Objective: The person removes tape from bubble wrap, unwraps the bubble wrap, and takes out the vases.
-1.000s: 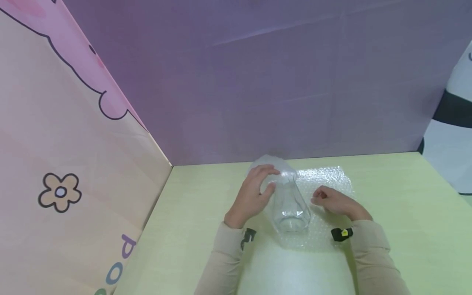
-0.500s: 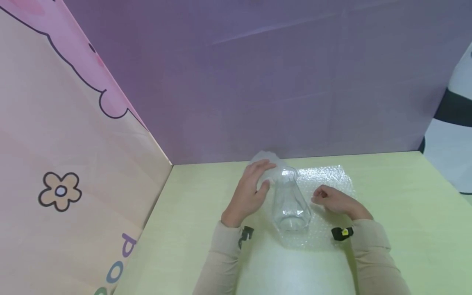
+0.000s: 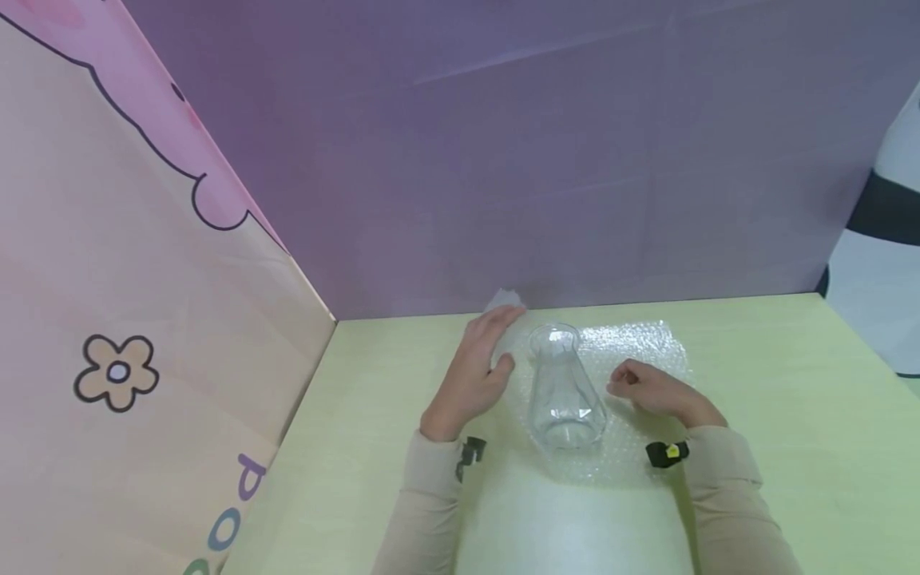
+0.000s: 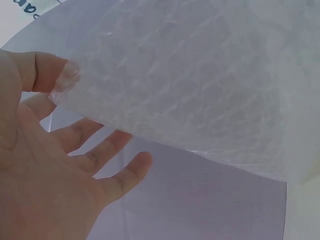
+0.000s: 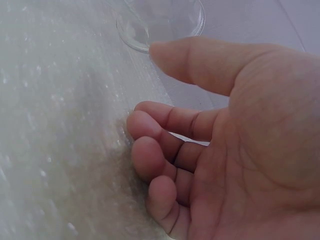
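On a sheet of bubble wrap [image 3: 632, 339] rests a clear glass vase [image 3: 566, 399], its narrow neck toward the back wall; whether it stands or lies I cannot tell. To its left, my left hand [image 3: 470, 371] has its fingers extended and its thumb apart. In the left wrist view, the fingers meet the edge of a raised flap of bubble wrap [image 4: 190, 85], and the thumb tip shows through it. My right hand [image 3: 654, 394], fingers loosely curled, lies on the wrap right of the vase. The right wrist view shows those fingers against the wrap, with the vase's round rim [image 5: 160, 30] beyond.
The pale yellow-green table [image 3: 783, 415] meets a purple wall [image 3: 561, 160] just behind the wrap. A cartoon-printed panel [image 3: 180, 335] borders the left side. At the far right stands a white and black panel [image 3: 880, 271].
My left hand has shifted left and away from the vase, and the bubble wrap flap has come off the vase's neck, leaving the rim uncovered. My right hand has barely moved.
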{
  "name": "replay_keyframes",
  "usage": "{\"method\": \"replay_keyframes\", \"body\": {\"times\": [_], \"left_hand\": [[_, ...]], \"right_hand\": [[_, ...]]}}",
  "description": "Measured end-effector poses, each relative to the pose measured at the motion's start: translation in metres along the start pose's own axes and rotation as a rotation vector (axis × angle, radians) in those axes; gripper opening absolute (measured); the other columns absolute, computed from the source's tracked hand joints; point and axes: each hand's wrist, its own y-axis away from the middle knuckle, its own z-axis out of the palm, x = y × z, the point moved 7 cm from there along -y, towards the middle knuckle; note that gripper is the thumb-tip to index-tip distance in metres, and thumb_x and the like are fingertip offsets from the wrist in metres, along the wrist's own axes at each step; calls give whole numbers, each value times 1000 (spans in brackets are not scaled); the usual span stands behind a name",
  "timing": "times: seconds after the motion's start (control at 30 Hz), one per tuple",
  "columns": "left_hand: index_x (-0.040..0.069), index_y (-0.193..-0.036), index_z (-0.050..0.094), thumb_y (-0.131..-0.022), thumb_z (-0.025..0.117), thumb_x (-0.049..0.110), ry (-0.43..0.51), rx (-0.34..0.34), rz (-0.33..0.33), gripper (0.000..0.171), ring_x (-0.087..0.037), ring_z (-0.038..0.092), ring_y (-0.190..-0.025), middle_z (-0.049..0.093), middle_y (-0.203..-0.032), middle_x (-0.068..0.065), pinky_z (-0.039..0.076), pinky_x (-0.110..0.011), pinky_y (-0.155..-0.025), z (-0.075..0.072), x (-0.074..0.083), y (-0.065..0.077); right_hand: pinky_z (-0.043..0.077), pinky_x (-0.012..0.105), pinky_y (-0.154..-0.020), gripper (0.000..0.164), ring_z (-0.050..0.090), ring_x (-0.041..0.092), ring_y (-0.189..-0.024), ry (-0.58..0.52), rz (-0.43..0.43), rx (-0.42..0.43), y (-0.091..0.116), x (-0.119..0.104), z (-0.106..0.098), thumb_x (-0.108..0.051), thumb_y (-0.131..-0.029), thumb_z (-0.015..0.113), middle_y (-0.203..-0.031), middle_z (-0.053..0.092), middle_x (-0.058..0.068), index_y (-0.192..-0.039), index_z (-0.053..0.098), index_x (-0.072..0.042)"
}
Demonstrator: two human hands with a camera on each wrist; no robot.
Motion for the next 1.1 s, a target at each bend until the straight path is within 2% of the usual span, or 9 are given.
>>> {"method": "replay_keyframes", "body": {"times": [0.17, 0.33, 0.57, 0.83, 1.1], "left_hand": [[26, -159, 36, -94, 51, 2, -10, -26, -25, 72, -25, 31, -152, 37, -164, -4, 30, -50, -125, -2, -3, 1], [30, -159, 35, -92, 48, 5, -6, -44, -44, 73, -27, 28, -154, 35, -165, -10, 31, -57, -123, -4, -6, 3], [20, -148, 50, -92, 51, 7, 17, -50, -84, 57, -27, 28, -153, 35, -164, -12, 31, -57, -123, -7, -10, 5], [15, -125, 61, -102, 57, 25, 18, -56, -141, 25, -29, 32, -152, 42, -160, -11, 32, -56, -123, -9, -18, 6], [15, -120, 63, -104, 57, 37, -6, -90, -208, 28, -30, 33, -152, 41, -161, -9, 33, -56, -122, -8, -27, 8]], "right_hand": [[52, 44, -89, 42, 59, 29, -108, 3, 7, -2, 0, 1, 0, -40, -104, 55, -120, 61, 18, -125, 57, -3], [53, 45, -90, 42, 59, 28, -108, 9, 2, -1, 1, -1, -1, -39, -104, 55, -121, 62, 17, -126, 57, -3], [53, 44, -89, 42, 59, 28, -108, 2, 5, -5, 0, 0, 0, -39, -104, 55, -121, 62, 18, -126, 56, -3], [53, 45, -89, 41, 59, 29, -108, 3, 0, -4, 2, -1, -1, -39, -104, 55, -121, 61, 19, -125, 56, -4], [52, 45, -87, 41, 59, 30, -105, 21, -24, 4, 2, -1, -2, -39, -105, 54, -119, 61, 20, -123, 57, -3]]}}
